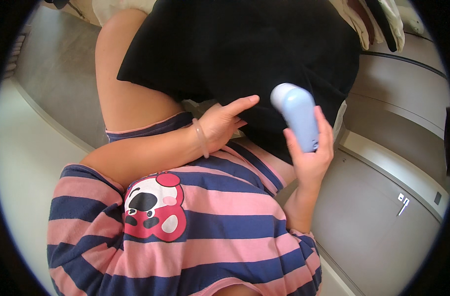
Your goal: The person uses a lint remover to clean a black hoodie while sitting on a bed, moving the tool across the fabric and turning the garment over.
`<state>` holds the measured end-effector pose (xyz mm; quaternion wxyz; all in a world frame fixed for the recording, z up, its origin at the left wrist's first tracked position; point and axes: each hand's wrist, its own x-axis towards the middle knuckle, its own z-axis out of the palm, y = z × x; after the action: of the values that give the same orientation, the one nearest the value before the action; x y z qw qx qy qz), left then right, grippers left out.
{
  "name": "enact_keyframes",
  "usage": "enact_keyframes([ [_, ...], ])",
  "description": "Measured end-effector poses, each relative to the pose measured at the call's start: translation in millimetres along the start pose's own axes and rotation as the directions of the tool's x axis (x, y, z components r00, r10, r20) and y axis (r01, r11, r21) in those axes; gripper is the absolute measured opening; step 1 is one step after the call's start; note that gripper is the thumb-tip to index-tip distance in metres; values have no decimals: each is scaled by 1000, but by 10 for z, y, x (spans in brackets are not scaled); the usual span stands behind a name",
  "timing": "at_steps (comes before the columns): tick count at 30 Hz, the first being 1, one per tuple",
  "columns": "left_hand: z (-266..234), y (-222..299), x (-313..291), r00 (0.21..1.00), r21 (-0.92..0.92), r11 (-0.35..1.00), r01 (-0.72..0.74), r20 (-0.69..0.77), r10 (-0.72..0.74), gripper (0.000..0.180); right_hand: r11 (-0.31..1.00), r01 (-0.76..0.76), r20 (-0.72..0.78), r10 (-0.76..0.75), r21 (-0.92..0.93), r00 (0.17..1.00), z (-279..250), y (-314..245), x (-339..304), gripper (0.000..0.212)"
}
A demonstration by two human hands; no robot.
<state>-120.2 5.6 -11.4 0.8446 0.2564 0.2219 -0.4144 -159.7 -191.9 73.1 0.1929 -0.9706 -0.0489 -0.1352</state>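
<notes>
A light blue fabric shaver (pixel 302 117) with a rounded white head is in my right hand (pixel 315 160). My fingers and thumb wrap its lower body, and its head points up and left over a black cloth garment (pixel 244 54). The garment is spread across my lap, its near edge lying beside my left hand (pixel 220 125). That hand has its thumb stretched out over the black cloth, apart from the fingers, which are partly hidden. A pale bangle (pixel 200 138) circles my left wrist. Whether the shaver's head touches the cloth, I cannot tell.
Grey cabinet fronts (pixel 373 212) with a small white fitting (pixel 403 203) stand to the right. Several folded or hanging garments (pixel 375 24) are at the upper right. Grey floor (pixel 57 74) shows at the upper left, beside a pale curved surface (pixel 23 163).
</notes>
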Motion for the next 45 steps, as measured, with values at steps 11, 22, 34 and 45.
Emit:
enact_keyframes([
  [11, -161, -193, 365, 989, -157, 985, 75, 138, -54, 29, 989, -126, -36, 129, 83, 991, -28, 45, -14, 68],
  [22, -183, -131, 351, 986, -151, 982, 116, 135, -96, 18, 988, -18, 3, 18, 153, 1000, 14, -77, -19, 68],
  [34, -147, -100, 307, 995, -58, 998, 37, 96, -31, 12, 995, -85, -25, 87, 60, 996, -71, -77, 8, 68],
  [45, -156, 6, 132, 989, -235, 972, -2, 143, 37, 35, 972, -179, -216, 209, 152, 954, -68, 31, 132, 65],
])
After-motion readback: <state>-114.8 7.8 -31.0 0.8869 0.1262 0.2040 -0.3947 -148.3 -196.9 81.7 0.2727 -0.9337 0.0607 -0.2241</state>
